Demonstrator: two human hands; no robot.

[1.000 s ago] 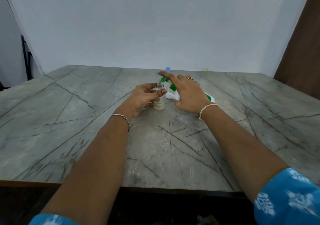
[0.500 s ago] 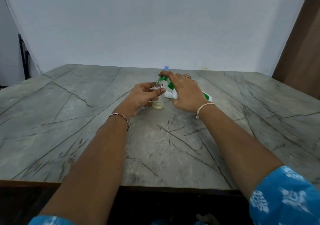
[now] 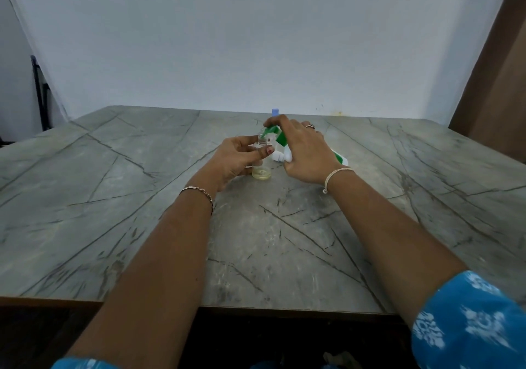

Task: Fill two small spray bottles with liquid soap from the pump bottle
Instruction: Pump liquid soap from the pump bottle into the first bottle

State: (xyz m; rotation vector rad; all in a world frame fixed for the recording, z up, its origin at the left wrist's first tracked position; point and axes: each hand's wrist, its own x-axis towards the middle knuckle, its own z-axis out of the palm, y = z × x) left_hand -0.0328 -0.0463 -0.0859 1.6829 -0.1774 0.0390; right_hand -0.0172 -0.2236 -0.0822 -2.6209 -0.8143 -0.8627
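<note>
The small spray bottle [image 3: 261, 173] stands upright and uncapped in the far half of the table [image 3: 113, 198], about midway between its left and right edges. A shallow layer of pale yellow soap lies in its base, so I judge the filling barely begun. Its long axis is vertical and its mouth points straight up.

The green spout [image 3: 269, 133] of the pump bottle [image 3: 339, 157] sits right over that mouth, touching it or just above it; I cannot tell which. This is the relation the next press turns on, since spout tip and bottle mouth must line up or the soap runs down the outside. The pump bottle is tilted well over. Its body runs back toward the right edge of the table and its head leans left over the small bottle.

My left hand [image 3: 236, 158] is clamped on the small bottle from the left, thumb in front and fingers curled behind it. My right hand [image 3: 306, 152] is wrapped over the pump bottle's neck, with the forefinger laid along the pump head. The two hands are close together, just short of touching.

Beyond them, near the far edge, a blue cap [image 3: 274, 111] shows above the right hand, which hides whatever is below it.
</note>
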